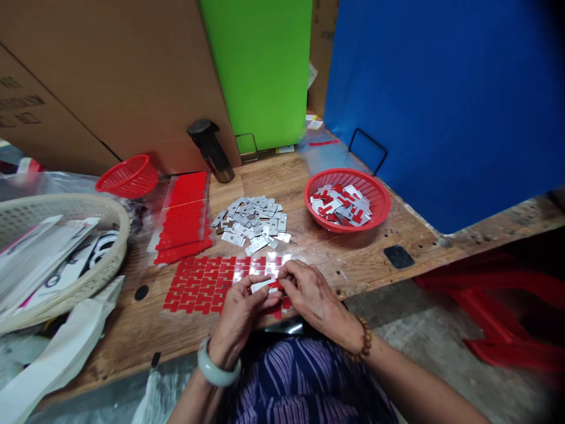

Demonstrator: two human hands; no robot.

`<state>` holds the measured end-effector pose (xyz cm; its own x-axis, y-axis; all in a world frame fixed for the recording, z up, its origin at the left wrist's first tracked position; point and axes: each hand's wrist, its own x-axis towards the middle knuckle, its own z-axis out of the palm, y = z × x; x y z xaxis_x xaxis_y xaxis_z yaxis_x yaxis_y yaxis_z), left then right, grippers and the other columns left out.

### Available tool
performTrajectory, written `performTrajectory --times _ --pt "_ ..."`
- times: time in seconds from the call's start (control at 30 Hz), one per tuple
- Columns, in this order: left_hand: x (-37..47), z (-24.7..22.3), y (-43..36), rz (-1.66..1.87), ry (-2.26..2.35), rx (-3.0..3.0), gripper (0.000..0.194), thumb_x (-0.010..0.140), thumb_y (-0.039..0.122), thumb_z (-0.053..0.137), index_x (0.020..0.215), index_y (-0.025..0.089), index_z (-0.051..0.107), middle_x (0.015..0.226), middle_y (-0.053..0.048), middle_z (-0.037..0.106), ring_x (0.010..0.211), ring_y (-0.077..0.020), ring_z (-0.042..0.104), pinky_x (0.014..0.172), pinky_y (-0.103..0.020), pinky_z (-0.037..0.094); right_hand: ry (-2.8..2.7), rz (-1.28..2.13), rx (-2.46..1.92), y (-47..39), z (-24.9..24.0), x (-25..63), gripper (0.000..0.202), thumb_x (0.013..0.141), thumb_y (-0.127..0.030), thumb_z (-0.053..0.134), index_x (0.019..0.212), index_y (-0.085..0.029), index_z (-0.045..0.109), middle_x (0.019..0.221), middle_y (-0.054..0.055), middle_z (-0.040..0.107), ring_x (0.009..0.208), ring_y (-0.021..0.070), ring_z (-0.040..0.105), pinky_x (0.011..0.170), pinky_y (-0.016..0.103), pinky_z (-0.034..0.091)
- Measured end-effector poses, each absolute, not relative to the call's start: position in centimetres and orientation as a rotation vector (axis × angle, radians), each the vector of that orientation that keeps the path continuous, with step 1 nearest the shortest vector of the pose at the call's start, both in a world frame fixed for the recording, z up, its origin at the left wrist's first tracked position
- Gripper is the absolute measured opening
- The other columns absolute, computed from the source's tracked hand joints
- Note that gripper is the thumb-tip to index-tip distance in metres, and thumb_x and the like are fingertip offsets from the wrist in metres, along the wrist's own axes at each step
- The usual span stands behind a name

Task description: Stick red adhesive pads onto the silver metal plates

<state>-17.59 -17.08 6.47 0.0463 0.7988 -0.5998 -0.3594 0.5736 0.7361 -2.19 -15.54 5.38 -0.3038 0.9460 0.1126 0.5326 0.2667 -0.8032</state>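
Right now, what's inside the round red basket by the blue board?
The red basket holds a jumble of flat silvery pieces, many with red parts. Whatever lies beneath the top ones is covered.

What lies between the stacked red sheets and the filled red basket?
A loose pile of small silvery plates, then a strip of wooden tabletop, as the head view shows.

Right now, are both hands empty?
No, the left hand holds a small pale plate and the right hand pinches a red piece at its end.
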Motion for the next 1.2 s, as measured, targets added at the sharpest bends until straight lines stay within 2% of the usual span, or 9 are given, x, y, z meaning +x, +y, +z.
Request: performTrajectory --times 0.17,0.37,0.6,0.73,0.9,1.0,1.1,1.2 --pt "-17.7 6.1 -17.5 0.941 1.234 0.530 0.034 0.068 0.018 0.072 0.097 0.012 0.055 0.073 -0.010 0.073 0.067 -0.0168 0.070 0.068 -0.023 0.054 -1.952 0.842 -1.345 -15.8 5.3 -2.2 0.009 0.084 -0.011 0.047 0.084 -0.019 0.052 0.080 0.000 0.056 0.077 0.0143 0.051 0.075 0.027 0.035" --pt "-17.7 6.0 -17.8 0.943 1.256 0.585 0.038 0.069 0.025 0.072 0.100 0.013 0.054 0.073 -0.011 0.073 0.067 -0.0185 0.070 0.071 -0.029 0.054 -1.911 0.904 -1.362 -15.6 5.0 -2.4 0.009 0.082 -0.011 0.049 0.081 -0.019 0.052 0.080 0.000 0.056 0.075 0.0138 0.051 0.070 0.026 0.037" --pt "-17.7 5.8 -18.0 0.949 1.262 0.572 0.039 0.067 0.025 0.074 0.098 0.012 0.054 0.073 -0.011 0.073 0.066 -0.0194 0.070 0.072 -0.031 0.054 -1.865 0.902 -1.325 -15.7 4.8 -2.3 0.009 0.083 -0.011 0.047 0.083 -0.019 0.053 0.086 0.002 0.051 0.079 0.0149 0.052 0.072 0.027 0.041" --pt "-17.7 5.7 -17.8 0.944 1.243 0.545 0.038 0.068 0.022 0.072 0.100 0.012 0.054 0.073 -0.011 0.073 0.067 -0.0178 0.070 0.071 -0.028 0.054 -1.817 0.939 -1.285 -15.7 4.7 -2.5 0.010 0.083 -0.010 0.046 0.083 -0.019 0.051 0.085 0.002 0.053 0.077 0.0137 0.053 0.070 0.026 0.042" --pt "-17.9 5.8 -17.7 0.939 1.263 0.488 0.033 0.068 0.016 0.071 0.097 0.011 0.055 0.079 -0.013 0.073 0.068 -0.0174 0.070 0.070 -0.025 0.055 -1.655 0.966 -1.406 -14.9 4.9 -1.4 0.023 0.079 -0.013 0.051 0.101 -0.020 0.048 0.080 0.000 0.057 0.070 0.0136 0.056 0.064 0.024 0.043" --pt "-17.9 6.2 -17.7 0.937 1.244 0.466 0.031 0.069 0.014 0.070 0.096 0.011 0.054 0.079 -0.014 0.073 0.069 -0.0173 0.070 0.069 -0.024 0.055 -1.635 1.081 -1.426 -14.6 5.7 -0.7 0.012 0.086 -0.018 0.045 0.094 -0.020 0.053 0.073 -0.001 0.059 0.064 0.0123 0.058 0.061 0.023 0.043" --pt "-17.9 6.5 -17.7 0.945 1.234 0.464 0.031 0.067 0.012 0.070 0.094 0.011 0.055 0.075 -0.012 0.073 0.065 -0.0158 0.070 0.066 -0.022 0.055 -1.641 1.264 -1.352 -14.8 6.3 -0.8 0.021 0.092 -0.028 0.038 0.086 -0.019 0.056 0.064 -0.002 0.059 0.058 0.0111 0.058 0.059 0.022 0.043" --pt "-17.8 6.8 -17.7 0.936 1.239 0.486 0.033 0.067 0.014 0.071 0.095 0.012 0.055 0.074 -0.012 0.073 0.065 -0.0159 0.070 0.065 -0.021 0.054 -1.652 1.416 -1.267 -15.1 6.3 -1.6 0.025 0.091 -0.035 0.039 0.082 -0.018 0.056 0.059 -0.003 0.057 0.054 0.0103 0.057 0.054 0.020 0.042"
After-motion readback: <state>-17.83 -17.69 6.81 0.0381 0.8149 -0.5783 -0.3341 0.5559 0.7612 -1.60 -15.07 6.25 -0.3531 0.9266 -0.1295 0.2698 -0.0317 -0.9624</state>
